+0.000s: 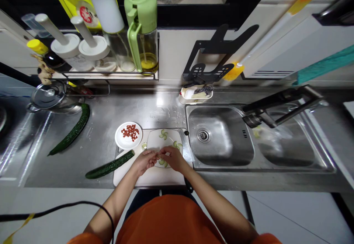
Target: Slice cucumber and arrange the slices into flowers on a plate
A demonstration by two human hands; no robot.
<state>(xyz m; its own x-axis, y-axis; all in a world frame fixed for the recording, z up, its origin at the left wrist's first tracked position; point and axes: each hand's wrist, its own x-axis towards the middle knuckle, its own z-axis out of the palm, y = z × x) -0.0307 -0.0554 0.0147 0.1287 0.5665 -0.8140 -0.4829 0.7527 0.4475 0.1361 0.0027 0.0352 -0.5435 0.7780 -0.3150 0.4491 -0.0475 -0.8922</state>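
Observation:
A square white plate (155,139) rests on a white cutting board (151,177) at the counter's front edge. Small flower-shaped groups of cucumber slices (163,135) lie on it. My left hand (145,160) and my right hand (173,156) meet over the plate's near edge, fingertips pinched together around cucumber slices (162,161). A cut cucumber (110,166) lies across the board's left corner. Just behind it sits a small round white dish of red bits (128,135).
A whole cucumber (71,132) lies on the steel counter to the left, near a pot lid (47,96). A double sink (221,137) with a faucet (279,107) is right of the board. Oil and condiment bottles stand on a rack (110,74) behind.

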